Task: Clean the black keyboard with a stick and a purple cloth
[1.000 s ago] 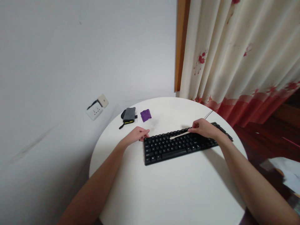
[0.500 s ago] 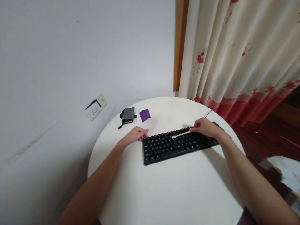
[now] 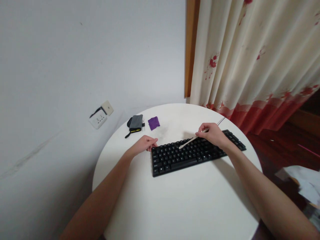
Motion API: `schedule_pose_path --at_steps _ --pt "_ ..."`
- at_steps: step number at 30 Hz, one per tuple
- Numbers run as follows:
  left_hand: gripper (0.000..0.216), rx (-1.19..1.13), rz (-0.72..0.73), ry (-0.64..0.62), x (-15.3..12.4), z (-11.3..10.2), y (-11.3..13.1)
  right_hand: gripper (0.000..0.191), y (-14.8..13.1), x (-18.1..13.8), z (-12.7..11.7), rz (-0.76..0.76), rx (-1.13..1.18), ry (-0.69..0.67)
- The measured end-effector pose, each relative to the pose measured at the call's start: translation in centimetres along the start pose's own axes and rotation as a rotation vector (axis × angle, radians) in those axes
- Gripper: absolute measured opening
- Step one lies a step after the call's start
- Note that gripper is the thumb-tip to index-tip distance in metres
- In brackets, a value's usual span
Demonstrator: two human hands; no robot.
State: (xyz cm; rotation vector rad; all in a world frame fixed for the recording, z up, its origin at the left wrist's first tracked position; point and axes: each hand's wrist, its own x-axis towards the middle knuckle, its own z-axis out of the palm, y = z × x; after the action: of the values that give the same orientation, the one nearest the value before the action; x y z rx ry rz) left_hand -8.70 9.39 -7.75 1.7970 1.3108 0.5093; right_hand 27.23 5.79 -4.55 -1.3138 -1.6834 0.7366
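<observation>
A black keyboard (image 3: 175, 156) lies at a slant on the round white table (image 3: 180, 203). My left hand (image 3: 147, 144) is closed at the keyboard's upper left corner, thumb and fingers pinched against its edge. My right hand (image 3: 212, 134) holds a thin, pale stick (image 3: 188, 142) between thumb and fingers, above the keyboard's upper right part. The stick slants down to the left, and its slightly thicker tip is over the upper rows of keys, seemingly touching them. The tip's material is too small to make out.
Behind my left hand lie a grey and black pouch (image 3: 136, 122) with a strap and a folded purple cloth (image 3: 153, 123). A wall socket (image 3: 98, 119) is at the left. A cream and red curtain (image 3: 230, 66) hangs behind the table at the right. A cable (image 3: 221, 121) runs behind my right hand.
My right hand has shifted left and tilted the stick more steeply, its tip moving a little left and down over the keys. My left hand stays at the keyboard's corner.
</observation>
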Motion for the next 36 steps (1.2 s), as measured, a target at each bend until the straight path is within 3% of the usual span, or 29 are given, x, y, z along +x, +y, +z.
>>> schedule_pose_path --at_steps 7,16,36 --pt "0.052 0.004 0.022 -0.004 0.1 -0.1 -0.3 0.028 -0.7 -0.4 2.0 0.077 0.256 0.097" --pt "0.053 0.003 0.007 -0.002 0.0 0.1 0.3 0.034 -0.1 0.1 3.7 0.084 0.244 0.067" --pt "0.053 0.018 0.009 -0.003 -0.1 0.0 0.4 0.036 0.0 0.1 3.9 0.072 0.286 0.061"
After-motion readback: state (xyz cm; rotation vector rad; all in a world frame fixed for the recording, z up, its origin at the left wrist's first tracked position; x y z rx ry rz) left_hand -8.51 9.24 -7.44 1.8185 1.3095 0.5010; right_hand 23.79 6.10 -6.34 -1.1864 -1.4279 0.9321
